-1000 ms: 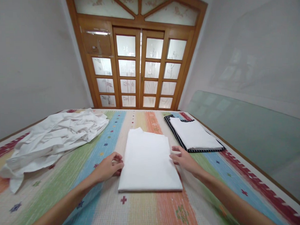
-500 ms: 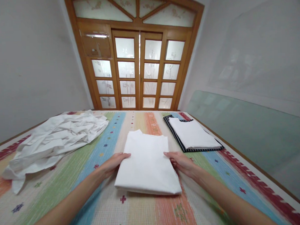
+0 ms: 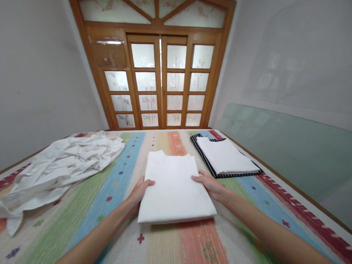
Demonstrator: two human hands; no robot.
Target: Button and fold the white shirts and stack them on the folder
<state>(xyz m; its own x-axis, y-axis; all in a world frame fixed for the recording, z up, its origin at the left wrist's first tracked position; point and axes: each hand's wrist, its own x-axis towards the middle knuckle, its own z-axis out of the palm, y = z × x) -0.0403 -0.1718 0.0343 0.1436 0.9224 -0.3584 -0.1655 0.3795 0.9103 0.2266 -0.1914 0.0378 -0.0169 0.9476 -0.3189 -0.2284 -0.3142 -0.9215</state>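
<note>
One folded white garment (image 3: 173,190), long axis front-to-back, notched end away.

Left fingers (image 3: 149,182): partly hidden beneath the folded white cloth (image 3: 173,190). Right fingers (image 3: 197,179): same. Both forearms (image 3: 95,232): cut off, lower edge. Black striped cloth (image 3: 200,149): middle covered by a second white cloth (image 3: 227,156). Wooden door frame (image 3: 229,14): top partly cropped.

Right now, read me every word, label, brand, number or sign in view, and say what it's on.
None can be read. The folded white cloth in the middle and crumpled white cloth show no lettering; the patterned cover and door panes carry only decorative motifs. A pale mark on the upper-left door panel is too small to make out.
</note>
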